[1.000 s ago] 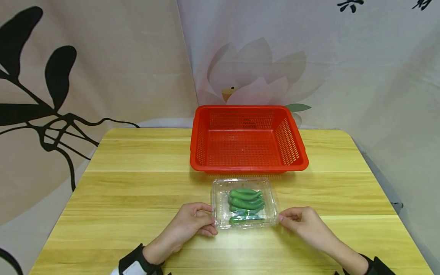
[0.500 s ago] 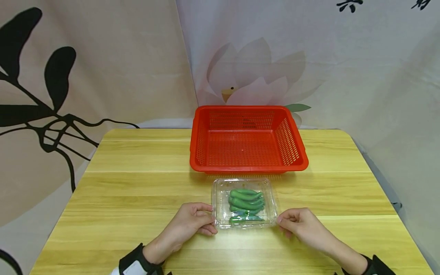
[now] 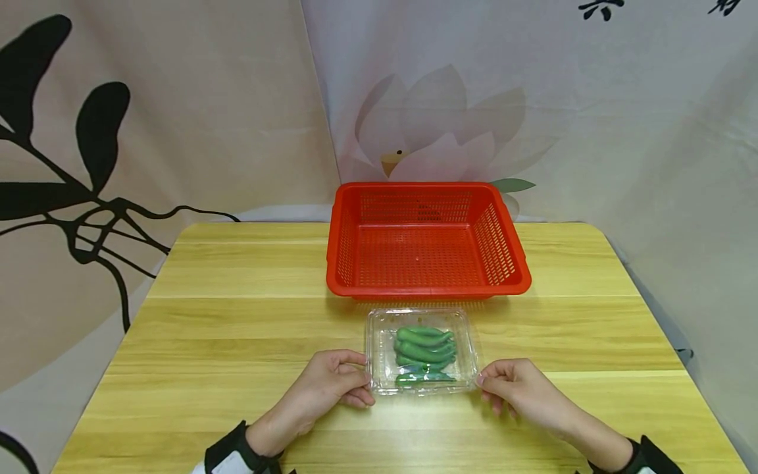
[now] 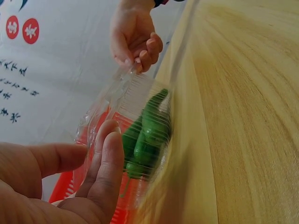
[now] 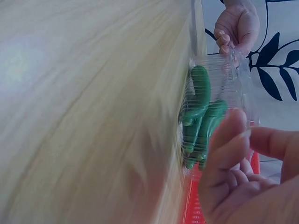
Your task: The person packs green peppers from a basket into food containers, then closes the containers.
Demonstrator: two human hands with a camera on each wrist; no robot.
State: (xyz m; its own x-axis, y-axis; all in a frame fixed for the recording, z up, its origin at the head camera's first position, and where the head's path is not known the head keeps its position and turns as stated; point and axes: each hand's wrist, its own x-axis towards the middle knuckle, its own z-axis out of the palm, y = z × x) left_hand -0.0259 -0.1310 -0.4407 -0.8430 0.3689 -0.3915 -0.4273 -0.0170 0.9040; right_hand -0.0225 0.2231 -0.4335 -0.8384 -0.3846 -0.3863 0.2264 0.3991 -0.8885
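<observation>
A clear plastic clamshell box [image 3: 382,336] with its lid closed lies on the wooden table in front of the red basket. Inside it are several green chili peppers [image 3: 424,350], also seen through the ribbed side in the left wrist view. My left hand [image 3: 336,380] pinches the near part of the box's left rim between thumb and fingers. At the opposite side, my right hand [image 3: 514,387] pinches the rim near the front right corner, thumb against forefinger. The other fingers of the right hand [image 5: 247,163] are curled below the rim.
Right behind the box stands a red plastic basket [image 3: 429,291] with perforated walls and nothing in it. The table [image 3: 237,329] has a light wood grain. A printed cloth [image 3: 237,99] with plant and flower motifs hangs behind it.
The right thumb and forefinger have shifted slightly left onto the box's corner, and its lower fingers now show beneath. The left hand, the box and the basket stay put.
</observation>
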